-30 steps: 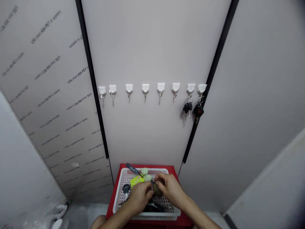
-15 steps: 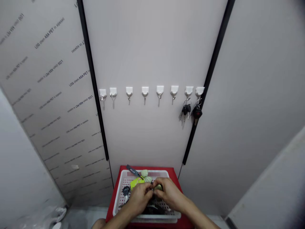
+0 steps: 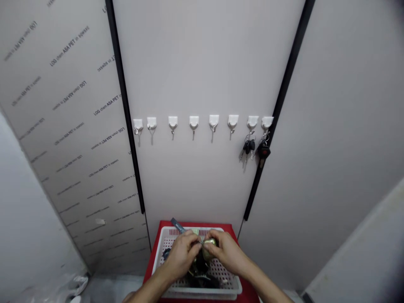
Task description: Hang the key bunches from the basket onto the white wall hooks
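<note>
Above a white perforated basket point(image 3: 238, 283), my two hands meet with fingertips almost touching. My right hand point(image 3: 227, 251) pinches a shiny gold-coloured rounded object point(image 3: 208, 247), whose exact kind is unclear. The fingers of my left hand point(image 3: 181, 253) are pressed together at its left side; what they grip is too small to make out. Dark items point(image 3: 202, 280) hang or lie below the fingers and blur into each other. A grey strap with pale lettering point(image 3: 177, 225) pokes over the basket's back rim. Partly behind my left hand lies a dark key-like piece point(image 3: 166, 253).
The basket rests on a red stool-like surface point(image 3: 148, 269) against a pale wall panel. A row of white hooks point(image 3: 194, 122) runs across the panel. On the right end hang a bunch of black-headed keys point(image 3: 248, 146) and a key with a black fob point(image 3: 263, 151).
Both hands have risen slightly, and the gold-coloured object shows more. My left hand now covers the yellow-green tag and most of the pale checked pieces. The hanging keys stay on their hooks.
</note>
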The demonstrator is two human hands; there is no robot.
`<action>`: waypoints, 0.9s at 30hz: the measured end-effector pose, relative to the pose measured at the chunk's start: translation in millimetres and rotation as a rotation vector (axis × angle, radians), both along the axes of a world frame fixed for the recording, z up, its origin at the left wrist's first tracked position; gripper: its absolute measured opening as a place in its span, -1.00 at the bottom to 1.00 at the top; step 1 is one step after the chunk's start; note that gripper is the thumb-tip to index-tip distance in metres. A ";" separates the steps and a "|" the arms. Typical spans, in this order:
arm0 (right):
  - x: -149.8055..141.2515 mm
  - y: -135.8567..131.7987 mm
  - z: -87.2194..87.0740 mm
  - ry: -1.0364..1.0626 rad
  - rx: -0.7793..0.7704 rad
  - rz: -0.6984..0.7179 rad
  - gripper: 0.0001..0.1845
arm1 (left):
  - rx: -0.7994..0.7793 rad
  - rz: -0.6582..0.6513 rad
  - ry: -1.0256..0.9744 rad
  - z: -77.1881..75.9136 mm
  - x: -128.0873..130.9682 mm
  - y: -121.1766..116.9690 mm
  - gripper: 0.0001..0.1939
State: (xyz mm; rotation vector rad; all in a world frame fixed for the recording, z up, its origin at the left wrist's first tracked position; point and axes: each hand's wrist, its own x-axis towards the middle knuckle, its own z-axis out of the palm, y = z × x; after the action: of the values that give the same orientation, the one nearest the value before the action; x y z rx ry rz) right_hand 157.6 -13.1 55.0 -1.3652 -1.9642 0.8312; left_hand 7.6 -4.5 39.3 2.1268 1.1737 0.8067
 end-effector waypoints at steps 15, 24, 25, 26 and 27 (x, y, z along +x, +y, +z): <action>-15.0 14.6 31.9 0.780 -0.151 -0.191 -0.69 | -0.371 -0.168 -0.576 14.6 9.5 22.9 -0.75; -7.2 18.5 49.2 0.915 -0.131 -0.200 -0.69 | -0.094 0.061 -0.292 49.6 1.5 27.8 -0.83; -4.4 18.7 50.4 0.891 -0.122 -0.206 -0.69 | -0.061 0.074 -0.274 55.2 -0.3 29.6 -0.82; -1.4 18.7 51.3 0.845 -0.110 -0.215 -0.70 | -0.025 0.078 -0.255 61.0 -1.7 31.4 -0.82; 1.5 18.7 52.0 0.778 -0.089 -0.223 -0.71 | 0.010 0.074 -0.234 66.8 -2.6 32.9 -0.82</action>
State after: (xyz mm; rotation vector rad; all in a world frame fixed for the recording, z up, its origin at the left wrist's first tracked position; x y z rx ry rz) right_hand 159.0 5.6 107.1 -1.0509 -1.1672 1.1321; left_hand 5.1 28.3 106.1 1.9447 1.1303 1.0644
